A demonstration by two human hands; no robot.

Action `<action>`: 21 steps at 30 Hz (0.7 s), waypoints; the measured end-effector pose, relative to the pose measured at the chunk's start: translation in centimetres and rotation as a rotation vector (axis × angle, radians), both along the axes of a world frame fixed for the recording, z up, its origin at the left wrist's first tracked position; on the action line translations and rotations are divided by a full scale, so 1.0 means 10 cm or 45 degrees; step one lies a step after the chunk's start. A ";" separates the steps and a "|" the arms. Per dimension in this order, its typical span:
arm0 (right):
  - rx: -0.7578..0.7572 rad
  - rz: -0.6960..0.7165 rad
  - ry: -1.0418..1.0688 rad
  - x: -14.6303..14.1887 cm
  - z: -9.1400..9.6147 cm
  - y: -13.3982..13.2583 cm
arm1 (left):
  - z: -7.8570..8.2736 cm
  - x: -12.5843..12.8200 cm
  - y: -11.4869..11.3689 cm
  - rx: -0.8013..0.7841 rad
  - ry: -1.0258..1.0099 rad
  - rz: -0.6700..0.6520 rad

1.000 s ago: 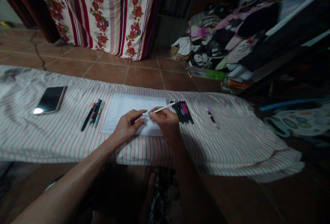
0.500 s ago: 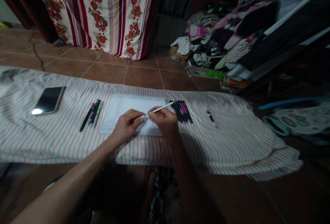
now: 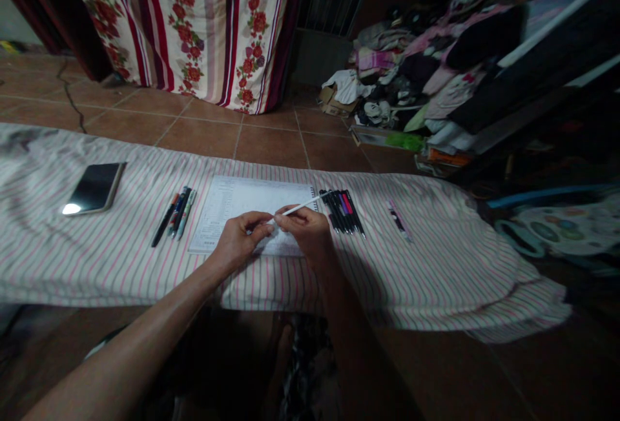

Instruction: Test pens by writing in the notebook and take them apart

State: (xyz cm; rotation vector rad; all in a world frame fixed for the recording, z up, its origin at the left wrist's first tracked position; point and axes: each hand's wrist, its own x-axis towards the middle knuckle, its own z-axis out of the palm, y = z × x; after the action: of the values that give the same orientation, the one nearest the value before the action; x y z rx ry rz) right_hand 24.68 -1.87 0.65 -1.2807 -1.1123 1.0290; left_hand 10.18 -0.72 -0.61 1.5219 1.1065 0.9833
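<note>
Between both hands is a slim white pen (image 3: pixel 306 203), slanting up to the right above a spiral-bound notebook (image 3: pixel 242 192) with printed pages. My right hand (image 3: pixel 309 227) is closed around the pen's shaft. My left hand (image 3: pixel 243 234) pinches at its lower left end, thumb and forefinger close together; the very tip is hidden by the fingers. The pen's upper end reaches over a row of mostly dark pens (image 3: pixel 343 211), one of them with a pink-red part, just right of the notebook.
A striped cloth (image 3: pixel 436 266) covers the low table. Several pens (image 3: pixel 175 214) lie left of the notebook, with a phone (image 3: pixel 94 187) farther left. One pinkish pen (image 3: pixel 400 221) lies at the right. Beyond are a floral curtain (image 3: pixel 213 33) and heaped clothes (image 3: pixel 411 53).
My left fingers have closed in on the pen's lower end, and the pen has tilted slightly flatter. The items on the table stay in place; the view has shifted a little.
</note>
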 end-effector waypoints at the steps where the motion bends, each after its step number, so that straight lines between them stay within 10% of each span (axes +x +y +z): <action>1: -0.011 0.001 0.008 0.00 0.00 0.00 | 0.00 0.00 0.00 -0.013 -0.003 0.000; 21: -0.030 0.112 -0.110 -0.15 -0.02 -0.03 | 0.02 0.07 -0.03 -0.242 -0.450 0.045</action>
State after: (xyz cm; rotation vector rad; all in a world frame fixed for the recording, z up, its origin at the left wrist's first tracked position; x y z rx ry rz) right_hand 23.19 -2.14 0.48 -1.3153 -1.2351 1.0627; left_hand 10.91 -1.01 -0.44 1.1274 0.9460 1.0893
